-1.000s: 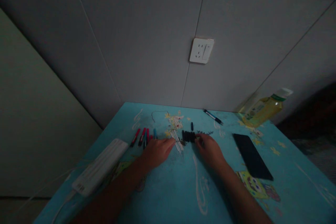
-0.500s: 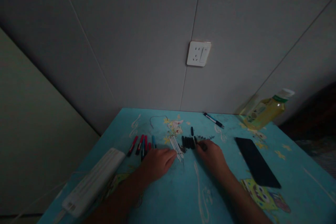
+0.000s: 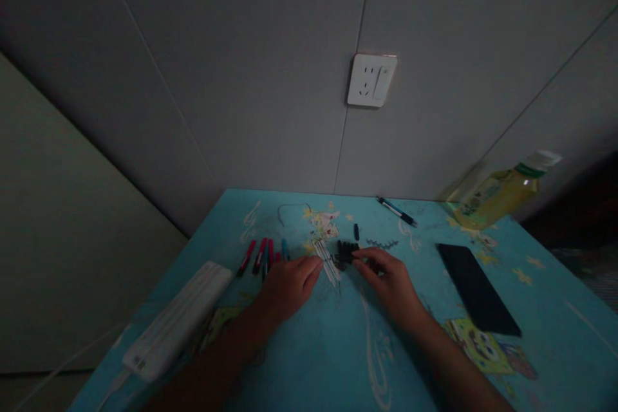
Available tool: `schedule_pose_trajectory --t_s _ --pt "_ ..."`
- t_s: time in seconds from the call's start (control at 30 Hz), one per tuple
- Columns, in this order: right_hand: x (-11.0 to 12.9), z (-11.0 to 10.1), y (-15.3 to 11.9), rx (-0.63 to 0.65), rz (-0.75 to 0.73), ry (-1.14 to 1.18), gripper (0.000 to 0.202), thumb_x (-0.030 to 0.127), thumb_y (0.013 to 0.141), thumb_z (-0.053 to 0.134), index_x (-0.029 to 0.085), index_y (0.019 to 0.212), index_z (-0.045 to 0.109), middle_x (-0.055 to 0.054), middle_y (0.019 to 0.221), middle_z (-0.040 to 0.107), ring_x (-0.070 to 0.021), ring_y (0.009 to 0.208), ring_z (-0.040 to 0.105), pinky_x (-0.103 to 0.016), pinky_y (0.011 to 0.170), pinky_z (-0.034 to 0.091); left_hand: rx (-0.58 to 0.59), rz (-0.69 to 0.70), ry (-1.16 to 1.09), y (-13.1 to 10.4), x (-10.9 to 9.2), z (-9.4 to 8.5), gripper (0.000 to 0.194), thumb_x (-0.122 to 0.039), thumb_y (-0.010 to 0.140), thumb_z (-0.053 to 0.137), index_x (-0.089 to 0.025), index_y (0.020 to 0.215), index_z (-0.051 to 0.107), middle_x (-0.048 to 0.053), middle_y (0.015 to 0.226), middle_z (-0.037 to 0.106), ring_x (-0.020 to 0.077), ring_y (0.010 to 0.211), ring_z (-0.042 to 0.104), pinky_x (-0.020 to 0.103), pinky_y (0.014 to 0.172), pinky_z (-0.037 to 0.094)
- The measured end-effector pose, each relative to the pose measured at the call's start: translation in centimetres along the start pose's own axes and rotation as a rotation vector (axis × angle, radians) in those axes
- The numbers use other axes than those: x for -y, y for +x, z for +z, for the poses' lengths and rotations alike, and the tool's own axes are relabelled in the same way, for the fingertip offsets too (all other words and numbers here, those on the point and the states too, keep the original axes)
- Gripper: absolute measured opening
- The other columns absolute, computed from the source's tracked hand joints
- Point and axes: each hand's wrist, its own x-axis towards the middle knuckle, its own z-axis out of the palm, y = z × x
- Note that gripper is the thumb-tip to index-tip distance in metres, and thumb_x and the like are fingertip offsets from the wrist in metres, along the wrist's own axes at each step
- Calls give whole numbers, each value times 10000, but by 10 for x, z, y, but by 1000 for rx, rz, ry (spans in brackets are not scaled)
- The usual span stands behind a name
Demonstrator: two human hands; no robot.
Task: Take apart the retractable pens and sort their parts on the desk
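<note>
Near the middle of the table, my left hand [image 3: 293, 281] rests with its fingers pressed together. Its thumb and fingertips are beside a bundle of thin white pen refills [image 3: 327, 262]; whether anything is in them is hidden. My right hand [image 3: 389, 278] pinches at the right end of a row of short black pen caps [image 3: 346, 251], thumb and forefinger on a cap there. One more black cap [image 3: 356, 232] lies apart, behind the row. Left of my left hand are several red pen barrels [image 3: 261, 254] and blue ones [image 3: 284, 248], partly covered by the hand.
A white power strip [image 3: 178, 322] lies at the left with its cable. A dark phone-like slab [image 3: 477, 288] lies on the right, and a tilted yellow bottle [image 3: 502, 196] is behind it. One pen [image 3: 396, 211] is near the wall, below a socket [image 3: 371, 80].
My right hand has shifted slightly and its fingers have come to the right end of the cap row. My left hand stays by the refills. The view has tilted a little.
</note>
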Motion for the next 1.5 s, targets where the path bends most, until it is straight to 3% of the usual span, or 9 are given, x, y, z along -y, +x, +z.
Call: schedule_pose_trajectory --t_s 0.53,0.9,1.37,1.5 --pt "4 0 0 1 -133 -8 177 302 940 572 251 1053 698 -64 1018 673 -189 850 629 -314 742 514 55 16 29 -1 -1 -1 299 -327 1028 354 -210 1041 628 32 872 715 168 774 694 258 674 477" --pt "8 -2 0 -39 -122 23 170 281 943 576 247 1058 696 -66 1020 676 -187 877 639 -300 744 514 66 3 27 -1 2 1 282 -317 1025 374 -213 1074 631 32 892 716 161 786 695 240 687 483" --pt "6 5 -2 43 -174 27 172 231 944 579 264 1069 691 -58 1044 668 -201 980 628 -339 864 506 74 48 23 -1 1 1 280 -305 1019 368 -213 1046 631 28 857 698 164 763 681 249 657 458" --pt "4 5 -3 55 -164 33 175 241 947 576 257 1081 687 -65 1050 664 -197 955 628 -325 835 507 99 61 10 -1 -3 1 272 -288 1013 366 -212 1016 627 22 810 679 166 740 674 258 648 456"
